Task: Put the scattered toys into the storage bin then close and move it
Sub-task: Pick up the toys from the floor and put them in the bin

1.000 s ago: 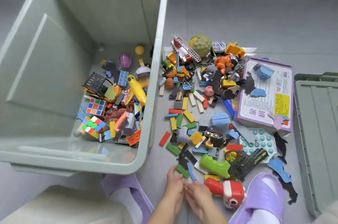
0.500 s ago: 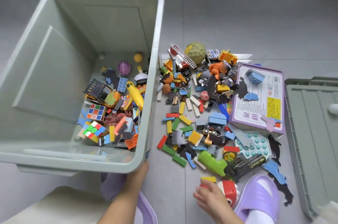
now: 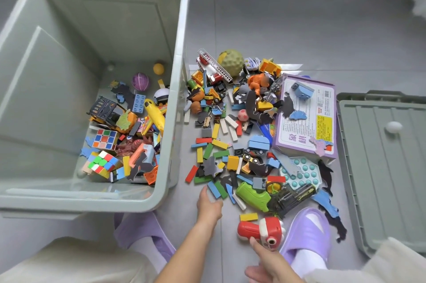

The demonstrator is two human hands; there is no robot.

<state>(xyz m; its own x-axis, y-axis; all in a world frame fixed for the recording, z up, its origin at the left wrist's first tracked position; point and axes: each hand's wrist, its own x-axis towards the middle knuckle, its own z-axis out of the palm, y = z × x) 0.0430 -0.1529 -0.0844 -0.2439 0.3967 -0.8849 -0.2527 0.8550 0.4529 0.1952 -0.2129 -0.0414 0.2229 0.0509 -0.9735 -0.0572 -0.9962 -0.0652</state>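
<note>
Fingertip [image 3: 252, 240] of slack right hand [image 3: 268, 265] at red toy [image 3: 259, 230]; grip of left hand [image 3: 208, 206] unclear

- A pale green plastic storage bin [image 3: 182, 75] stands open, with toys heaped inside.
- The left hand [image 3: 208, 207] is at the flat blue and green blocks [image 3: 216, 189] on the scattered pile's near edge.
- The right hand [image 3: 268, 262] has one finger touching a red-and-white plastic toy camera [image 3: 260, 232].

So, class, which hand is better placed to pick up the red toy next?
Right: the right hand touches the red toy with a fingertip; the left hand is over at the loose blocks.
</note>
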